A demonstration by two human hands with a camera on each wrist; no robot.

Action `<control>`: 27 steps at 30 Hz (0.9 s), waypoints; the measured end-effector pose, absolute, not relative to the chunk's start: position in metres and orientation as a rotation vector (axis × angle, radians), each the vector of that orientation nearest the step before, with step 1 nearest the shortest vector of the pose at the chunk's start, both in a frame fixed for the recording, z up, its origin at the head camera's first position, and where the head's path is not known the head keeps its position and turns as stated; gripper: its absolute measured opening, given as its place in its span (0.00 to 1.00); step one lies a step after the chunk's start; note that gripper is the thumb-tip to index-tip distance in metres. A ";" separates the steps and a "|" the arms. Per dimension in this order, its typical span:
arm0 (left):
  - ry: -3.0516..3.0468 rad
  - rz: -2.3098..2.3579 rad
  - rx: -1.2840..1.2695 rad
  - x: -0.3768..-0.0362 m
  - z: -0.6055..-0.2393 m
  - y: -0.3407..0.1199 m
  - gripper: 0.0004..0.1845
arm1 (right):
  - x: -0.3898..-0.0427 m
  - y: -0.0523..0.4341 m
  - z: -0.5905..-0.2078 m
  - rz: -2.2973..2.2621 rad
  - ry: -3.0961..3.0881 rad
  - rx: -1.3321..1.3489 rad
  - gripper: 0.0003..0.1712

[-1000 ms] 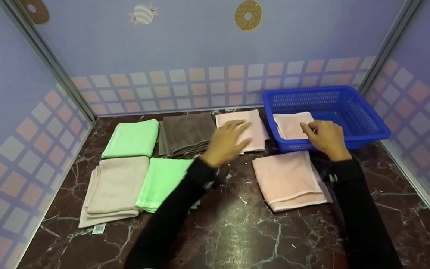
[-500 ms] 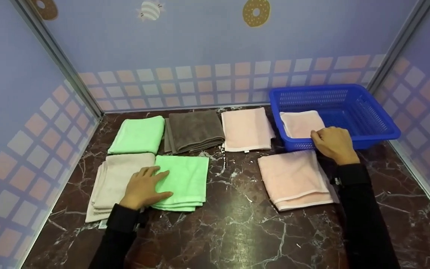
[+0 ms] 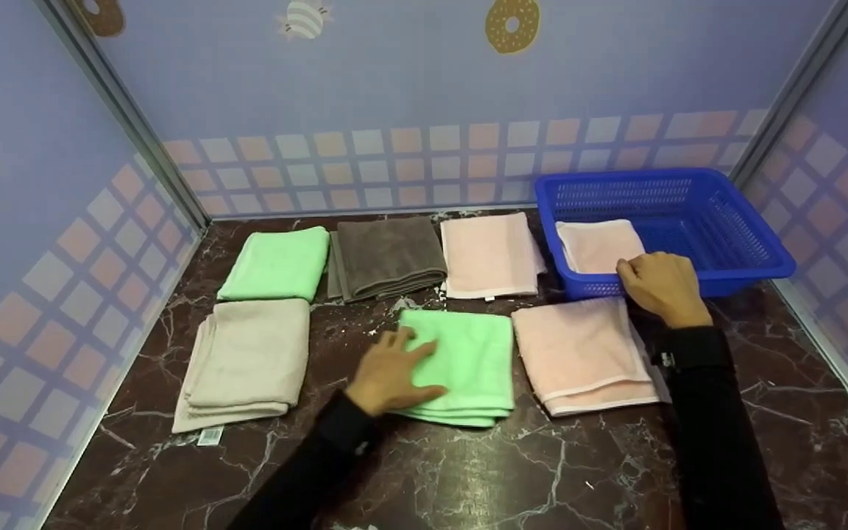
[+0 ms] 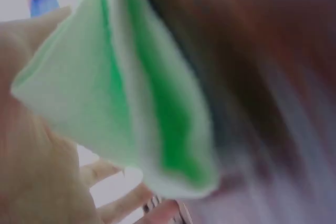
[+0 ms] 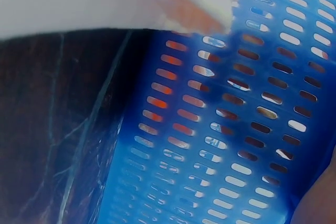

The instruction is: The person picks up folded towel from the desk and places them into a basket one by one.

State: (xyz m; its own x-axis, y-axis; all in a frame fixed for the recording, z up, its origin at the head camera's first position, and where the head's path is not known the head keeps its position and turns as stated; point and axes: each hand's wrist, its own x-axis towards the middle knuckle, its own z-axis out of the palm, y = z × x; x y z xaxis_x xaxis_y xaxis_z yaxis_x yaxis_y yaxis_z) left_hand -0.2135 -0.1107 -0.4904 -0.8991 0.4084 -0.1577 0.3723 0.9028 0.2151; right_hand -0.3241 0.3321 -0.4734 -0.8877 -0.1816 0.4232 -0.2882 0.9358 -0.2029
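My left hand (image 3: pixel 393 373) rests with spread fingers on the left side of a folded light green towel (image 3: pixel 468 361); in the left wrist view the green towel (image 4: pixel 89 87) lies against the palm. My right hand (image 3: pixel 661 285) grips the front rim of a blue plastic basket (image 3: pixel 740 276). A folded pink towel (image 3: pixel 597 244) lies inside the basket at its left end. On the table in front of the basket is a folded peach towel (image 3: pixel 582 353), close to the green towel's right edge. The right wrist view shows the basket's slotted wall (image 5: pixel 210 114) close up.
Along the back lie another green towel (image 3: pixel 277 261), a brown towel (image 3: pixel 391 258) and a pink towel (image 3: pixel 490 254), all folded. A beige towel (image 3: pixel 255 353) with a white tag sits at front left. Patterned walls enclose the dark marbled table (image 3: pixel 512 478).
My left hand moved left from the back pink towel onto the front green towel, then slid that towel right, away from the beige one. My right hand settled onto the basket rim.
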 end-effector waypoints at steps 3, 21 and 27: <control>2.852 0.296 0.595 -0.212 -0.492 -0.087 0.47 | -0.324 0.332 -0.474 0.374 -2.689 0.341 0.30; 2.763 0.883 0.439 -0.211 -0.497 -0.085 0.39 | -0.320 0.330 -0.474 0.347 -2.674 0.367 0.38; 2.737 0.957 0.489 -0.213 -0.502 -0.084 0.38 | -0.300 0.305 -0.450 0.646 -2.814 0.305 0.36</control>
